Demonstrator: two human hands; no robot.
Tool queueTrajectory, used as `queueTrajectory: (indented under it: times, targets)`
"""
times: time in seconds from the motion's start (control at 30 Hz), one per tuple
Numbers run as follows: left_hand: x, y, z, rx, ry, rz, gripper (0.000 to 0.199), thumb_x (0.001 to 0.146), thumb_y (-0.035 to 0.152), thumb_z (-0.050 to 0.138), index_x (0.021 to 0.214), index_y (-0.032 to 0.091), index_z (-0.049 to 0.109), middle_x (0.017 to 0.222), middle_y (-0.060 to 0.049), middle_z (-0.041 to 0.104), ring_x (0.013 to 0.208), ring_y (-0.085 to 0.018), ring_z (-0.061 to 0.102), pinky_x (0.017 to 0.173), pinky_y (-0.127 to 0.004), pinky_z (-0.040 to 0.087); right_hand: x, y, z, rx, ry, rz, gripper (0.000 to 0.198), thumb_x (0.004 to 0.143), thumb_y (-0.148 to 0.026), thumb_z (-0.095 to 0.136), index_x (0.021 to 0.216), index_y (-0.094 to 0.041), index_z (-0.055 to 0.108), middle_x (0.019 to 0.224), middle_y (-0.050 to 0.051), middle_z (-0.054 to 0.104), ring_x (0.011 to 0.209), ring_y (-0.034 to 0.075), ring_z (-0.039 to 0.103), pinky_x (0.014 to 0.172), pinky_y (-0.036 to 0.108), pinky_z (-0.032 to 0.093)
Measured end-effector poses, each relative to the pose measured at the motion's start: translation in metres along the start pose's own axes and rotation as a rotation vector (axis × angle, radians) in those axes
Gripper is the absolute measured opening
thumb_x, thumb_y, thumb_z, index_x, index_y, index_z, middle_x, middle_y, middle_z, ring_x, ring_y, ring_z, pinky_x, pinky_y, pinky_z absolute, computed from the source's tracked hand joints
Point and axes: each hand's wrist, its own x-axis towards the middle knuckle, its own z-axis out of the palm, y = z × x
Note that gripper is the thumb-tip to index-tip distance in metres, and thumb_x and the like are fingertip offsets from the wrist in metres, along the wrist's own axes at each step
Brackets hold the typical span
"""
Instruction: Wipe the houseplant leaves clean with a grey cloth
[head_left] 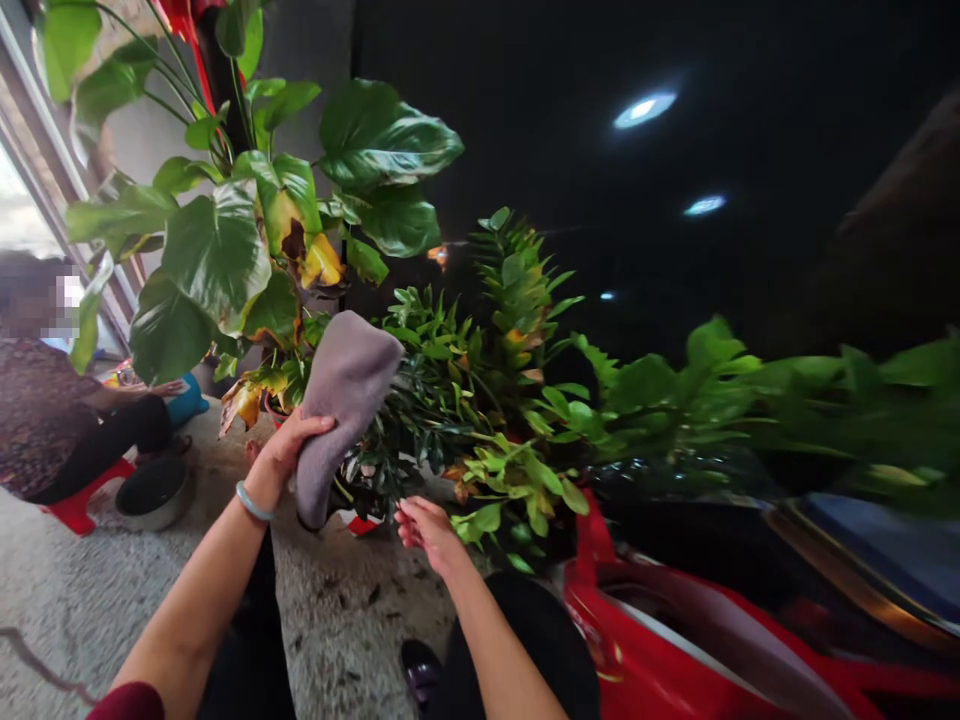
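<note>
A grey-purple cloth [346,385] is gripped in my left hand [289,450], thumb across its front, its upper end standing up before the plants. My right hand [427,530] is lower and to the right, its fingers pinched at the tip of a dark narrow leaf of a bushy green plant [390,425]. Behind the cloth, the base of this plant is partly hidden. A tall broad-leaved plant [217,250] rises behind my left hand, some of its leaves yellow and brown. Light green leafy stems [517,480] spread just right of my right hand.
A red bag [675,620] stands open at the lower right. At the left, a person [45,420] sits on a red stool [86,500] beside a dark round tub [154,492]. A dark glossy wall [675,250] backs the plants. Dry bits lie on the concrete floor [345,620].
</note>
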Motion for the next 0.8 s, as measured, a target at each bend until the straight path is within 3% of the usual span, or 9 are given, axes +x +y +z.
queueTrajectory:
  times: [0.07, 0.17, 0.27, 0.33, 0.4, 0.53, 0.6, 0.7, 0.8]
  targets:
    - [0.0, -0.016, -0.011, -0.001, 0.123, -0.036, 0.054, 0.056, 0.031, 0.088, 0.106, 0.016, 0.073, 0.086, -0.004, 0.076, 0.069, -0.018, 0.068, 0.07, -0.029, 0.055, 0.001, 0.001, -0.002, 0.006, -0.01, -0.007, 0.014, 0.075, -0.027, 0.07, 0.071, -0.018, 0.06, 0.058, -0.001, 0.067, 0.041, 0.01, 0.057, 0.037, 0.018, 0.042]
    - [-0.024, -0.065, -0.036, 0.073, 0.204, -0.214, 0.05, 0.056, 0.034, 0.089, 0.099, 0.016, 0.072, 0.077, -0.004, 0.074, 0.062, -0.018, 0.066, 0.062, -0.029, 0.053, 0.005, 0.004, -0.005, 0.012, -0.013, -0.016, 0.017, 0.074, -0.028, 0.072, 0.069, -0.019, 0.059, 0.058, -0.001, 0.068, 0.041, 0.011, 0.058, 0.036, 0.018, 0.043]
    - [-0.059, -0.099, -0.057, 0.097, 0.054, -0.381, 0.047, 0.052, 0.036, 0.09, 0.091, 0.016, 0.075, 0.078, -0.007, 0.076, 0.064, -0.021, 0.067, 0.061, -0.031, 0.052, 0.008, 0.007, -0.008, 0.007, -0.009, -0.014, 0.018, 0.073, -0.029, 0.075, 0.069, -0.02, 0.06, 0.058, -0.001, 0.069, 0.041, 0.012, 0.06, 0.036, 0.019, 0.043]
    - [-0.069, -0.094, -0.062, 0.084, -0.01, -0.359, 0.045, 0.051, 0.034, 0.09, 0.09, 0.016, 0.076, 0.08, -0.007, 0.077, 0.067, -0.023, 0.068, 0.064, -0.031, 0.053, 0.009, 0.008, -0.008, 0.002, -0.009, -0.013, 0.018, 0.073, -0.028, 0.075, 0.068, -0.019, 0.06, 0.057, -0.001, 0.068, 0.04, 0.012, 0.059, 0.036, 0.019, 0.043]
    - [-0.06, -0.066, -0.06, 0.066, 0.024, -0.234, 0.047, 0.052, 0.032, 0.089, 0.094, 0.016, 0.075, 0.082, -0.005, 0.077, 0.068, -0.023, 0.068, 0.065, -0.031, 0.053, 0.01, 0.009, -0.006, 0.0, -0.009, -0.017, 0.018, 0.073, -0.028, 0.074, 0.067, -0.019, 0.06, 0.057, -0.001, 0.067, 0.04, 0.011, 0.058, 0.035, 0.018, 0.042]
    - [-0.008, 0.001, -0.051, 0.001, 0.264, -0.01, 0.047, 0.058, 0.029, 0.085, 0.101, 0.017, 0.07, 0.076, -0.002, 0.074, 0.06, -0.017, 0.065, 0.06, -0.028, 0.054, 0.007, 0.008, -0.003, -0.002, -0.001, -0.026, 0.016, 0.073, -0.028, 0.073, 0.069, -0.019, 0.06, 0.058, -0.001, 0.067, 0.04, 0.01, 0.058, 0.035, 0.016, 0.041]
    - [0.014, 0.01, -0.05, -0.002, 0.342, -0.012, 0.044, 0.059, 0.027, 0.084, 0.099, 0.016, 0.069, 0.071, -0.001, 0.073, 0.056, -0.016, 0.064, 0.058, -0.027, 0.055, 0.005, 0.006, -0.001, -0.002, 0.008, -0.027, 0.017, 0.073, -0.028, 0.073, 0.069, -0.019, 0.059, 0.058, -0.001, 0.067, 0.04, 0.01, 0.058, 0.035, 0.017, 0.041]
    - [0.014, -0.019, -0.058, 0.091, 0.392, -0.125, 0.039, 0.056, 0.022, 0.085, 0.091, 0.014, 0.07, 0.068, -0.004, 0.073, 0.054, -0.018, 0.065, 0.056, -0.029, 0.054, 0.002, 0.003, 0.001, -0.005, 0.029, -0.024, 0.017, 0.074, -0.027, 0.071, 0.066, -0.019, 0.058, 0.056, -0.001, 0.066, 0.038, 0.01, 0.056, 0.034, 0.017, 0.041]
    - [-0.025, -0.072, -0.075, 0.165, 0.423, -0.28, 0.035, 0.055, 0.025, 0.087, 0.084, 0.015, 0.07, 0.068, -0.006, 0.074, 0.053, -0.02, 0.065, 0.054, -0.031, 0.054, 0.0, 0.0, -0.001, -0.007, 0.04, -0.02, 0.015, 0.075, -0.026, 0.07, 0.067, -0.019, 0.06, 0.056, -0.001, 0.067, 0.038, 0.01, 0.057, 0.034, 0.017, 0.042]
